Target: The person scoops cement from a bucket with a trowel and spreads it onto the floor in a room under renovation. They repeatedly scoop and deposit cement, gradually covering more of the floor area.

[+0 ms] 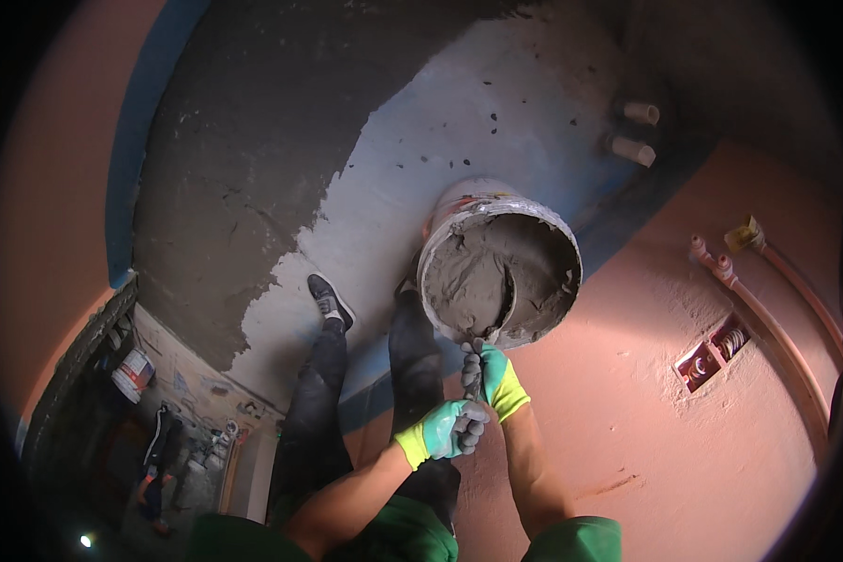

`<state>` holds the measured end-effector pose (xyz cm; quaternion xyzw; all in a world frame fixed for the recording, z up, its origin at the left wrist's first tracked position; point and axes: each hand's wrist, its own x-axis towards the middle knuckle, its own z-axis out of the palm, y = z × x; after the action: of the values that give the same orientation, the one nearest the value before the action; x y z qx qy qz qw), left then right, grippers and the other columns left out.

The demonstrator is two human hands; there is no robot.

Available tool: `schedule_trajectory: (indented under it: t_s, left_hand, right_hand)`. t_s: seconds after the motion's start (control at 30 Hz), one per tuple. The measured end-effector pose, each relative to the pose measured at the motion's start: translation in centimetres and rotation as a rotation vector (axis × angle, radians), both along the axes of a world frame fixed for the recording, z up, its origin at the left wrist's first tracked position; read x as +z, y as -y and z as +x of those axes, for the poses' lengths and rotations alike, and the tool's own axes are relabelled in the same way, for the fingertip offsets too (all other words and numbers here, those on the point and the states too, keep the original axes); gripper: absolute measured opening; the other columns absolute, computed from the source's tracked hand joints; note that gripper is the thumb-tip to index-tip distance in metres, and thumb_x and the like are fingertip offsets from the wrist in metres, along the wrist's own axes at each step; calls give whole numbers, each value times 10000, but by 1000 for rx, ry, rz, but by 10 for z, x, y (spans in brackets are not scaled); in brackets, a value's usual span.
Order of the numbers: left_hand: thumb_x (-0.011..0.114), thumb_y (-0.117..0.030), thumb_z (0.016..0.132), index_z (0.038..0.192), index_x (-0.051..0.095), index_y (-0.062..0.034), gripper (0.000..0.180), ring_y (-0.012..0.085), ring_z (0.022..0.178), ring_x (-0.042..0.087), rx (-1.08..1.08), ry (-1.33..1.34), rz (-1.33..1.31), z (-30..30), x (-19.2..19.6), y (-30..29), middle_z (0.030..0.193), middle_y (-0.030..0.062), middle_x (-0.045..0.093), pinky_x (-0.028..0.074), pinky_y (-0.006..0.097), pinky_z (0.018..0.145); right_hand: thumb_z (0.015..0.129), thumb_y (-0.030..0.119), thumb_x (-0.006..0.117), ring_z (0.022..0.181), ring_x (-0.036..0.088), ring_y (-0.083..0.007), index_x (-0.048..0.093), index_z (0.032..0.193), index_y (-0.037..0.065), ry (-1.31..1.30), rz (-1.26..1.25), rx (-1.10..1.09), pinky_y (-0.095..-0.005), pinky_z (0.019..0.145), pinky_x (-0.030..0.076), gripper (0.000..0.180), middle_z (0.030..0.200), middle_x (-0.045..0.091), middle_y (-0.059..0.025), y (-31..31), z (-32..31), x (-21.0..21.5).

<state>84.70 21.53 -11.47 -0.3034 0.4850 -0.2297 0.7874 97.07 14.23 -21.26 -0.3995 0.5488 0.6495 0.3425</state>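
Observation:
A round bucket of wet grey mortar stands in front of me with its mouth facing up. A mortar-smeared trowel dips into the mix, its curved blade partly buried. My right hand, in a green and yellow glove with grey fingers, is closed around the tool's handle at the bucket's near rim. My left hand, gloved alike, is closed just below and left of it, around the lower end of the handle. The gloved fingers hide most of the handle.
Dark wet coating covers the left part of the pale floor. White pipe stubs rise at the far right. Pipes and an open wall box are on the pink wall. Another person is at lower left, near a bucket.

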Motion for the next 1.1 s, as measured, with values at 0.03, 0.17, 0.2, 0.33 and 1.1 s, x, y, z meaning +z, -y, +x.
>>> schedule_trajectory:
  t_s: [0.03, 0.17, 0.2, 0.33, 1.1]
  left_hand:
    - [631, -229, 901, 775, 592, -114, 174, 154, 574, 522, 100, 11, -32, 2, -4, 5, 685, 9, 566, 434, 318, 553]
    - [603, -232, 928, 796, 599, -109, 180, 145, 557, 525, 210, -46, -65, 20, -13, 34, 719, 8, 596, 440, 311, 533]
    - [599, -223, 925, 770, 575, -114, 191, 142, 513, 499, 271, -40, -72, 18, -15, 37, 697, 5, 577, 415, 304, 491]
    - [597, -168, 905, 725, 511, -127, 203, 124, 395, 403, 120, -131, 48, 6, -14, 34, 638, 8, 519, 308, 281, 370]
    - [579, -118, 803, 933, 596, 29, 196, 348, 624, 643, -758, -92, 1053, 6, -6, -20, 730, 218, 643, 497, 440, 593]
  right_hand:
    - [1012, 226, 456, 466, 454, -129, 577, 893, 87, 50, 10, 143, -290, 426, 400, 220, 587, 493, 16, -1, 6, -1]
    - [953, 121, 448, 490, 474, -162, 574, 909, 40, 234, 134, 697, -303, 431, 408, 156, 618, 491, -26, -7, 17, 1]
    - [945, 120, 444, 476, 454, -153, 568, 895, 45, 216, -25, 559, -304, 421, 394, 153, 610, 471, -17, -8, 16, 2]
    - [951, 211, 479, 398, 348, -124, 551, 875, 89, 155, -94, 531, -268, 364, 289, 160, 556, 384, 27, -15, 0, 2]
    - [1023, 295, 441, 443, 363, -57, 523, 914, 73, -160, 422, -689, -222, 387, 299, 261, 607, 395, 57, -52, -34, -18]
